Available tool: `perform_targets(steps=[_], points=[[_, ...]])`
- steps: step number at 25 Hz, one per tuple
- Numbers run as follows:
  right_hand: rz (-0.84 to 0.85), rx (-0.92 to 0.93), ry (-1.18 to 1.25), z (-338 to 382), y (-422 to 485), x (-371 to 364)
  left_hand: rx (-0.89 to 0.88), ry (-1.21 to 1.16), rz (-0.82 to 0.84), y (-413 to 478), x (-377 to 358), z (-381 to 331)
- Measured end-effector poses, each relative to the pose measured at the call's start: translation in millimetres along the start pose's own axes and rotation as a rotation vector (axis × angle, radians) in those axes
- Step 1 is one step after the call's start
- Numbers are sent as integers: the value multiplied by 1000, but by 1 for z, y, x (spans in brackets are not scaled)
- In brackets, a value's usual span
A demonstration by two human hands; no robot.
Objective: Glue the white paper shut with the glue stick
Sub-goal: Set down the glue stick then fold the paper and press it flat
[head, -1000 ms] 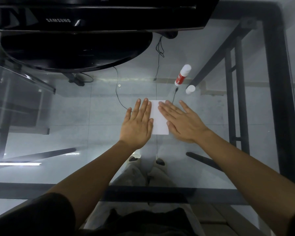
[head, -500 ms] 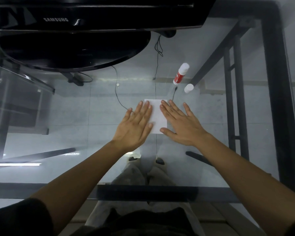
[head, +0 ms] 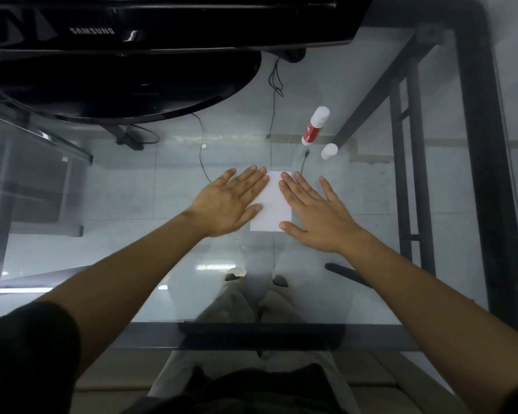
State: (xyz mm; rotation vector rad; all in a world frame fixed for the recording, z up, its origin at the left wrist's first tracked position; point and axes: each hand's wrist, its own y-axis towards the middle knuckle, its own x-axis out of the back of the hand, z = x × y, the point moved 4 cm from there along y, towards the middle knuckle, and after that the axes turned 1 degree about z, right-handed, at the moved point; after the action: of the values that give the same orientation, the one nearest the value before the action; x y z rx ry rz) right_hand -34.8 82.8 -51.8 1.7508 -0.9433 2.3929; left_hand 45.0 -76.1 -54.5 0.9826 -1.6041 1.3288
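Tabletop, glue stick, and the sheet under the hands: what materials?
Tabletop: clear glass, glossy; the floor and legs show through it. Glue stick: looks like smooth plastic, white with a red label. Paper: thin matte white sheet, lying flat under both hands.

The paper (head: 272,204) lies on the counter (head: 132,189) between the left hand (head: 231,201) and right hand (head: 317,216). Behind it to the right stands the glue stick (head: 314,125), its cap (head: 329,151) just beside.

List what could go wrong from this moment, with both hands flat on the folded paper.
1. The left hand and right hand press the folded white paper on smooth glass table; it might slide and seal crooked.
2. The red-and-white glue stick lies uncapped beside its white cap; it may dry or roll.
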Motion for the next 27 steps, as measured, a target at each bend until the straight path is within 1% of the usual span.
perform_targets(steps=[2, 4, 6, 8, 13, 16, 18, 19, 21, 24, 27], points=[[-6, -20, -7, 2, 0, 1, 135, -52, -44, -4, -2, -15], [-20, -38, -25, 6, -1, 1, 243, -115, -46, -7, -7, -28], [-32, -56, -35, 8, -1, 0, 313, -149, -31, -8, -12, -34], [-46, -67, -27, 9, -1, 0, 346, -163, -24, -9, -16, -34], [-49, -85, -17, 9, -1, -3, 341, -158, 2, -9, -17, -35], [-42, -41, 9, 6, -2, -1, 329, -204, 28, -11, -14, -34], [-101, -28, 50, 1, -9, 2, 330, -260, -5, -14, -6, -35], [-143, -56, 78, -1, -13, 3, 334, -298, -49, -14, 1, -34], [-201, -186, 143, -8, -24, -2, 309, -412, -165, -3, 21, -32], [-202, -382, 212, -16, -35, -21, 268, -591, -274, 36, 49, -30], [-210, -434, 212, -20, -36, -29, 294, -691, -347, 79, 65, -27]])
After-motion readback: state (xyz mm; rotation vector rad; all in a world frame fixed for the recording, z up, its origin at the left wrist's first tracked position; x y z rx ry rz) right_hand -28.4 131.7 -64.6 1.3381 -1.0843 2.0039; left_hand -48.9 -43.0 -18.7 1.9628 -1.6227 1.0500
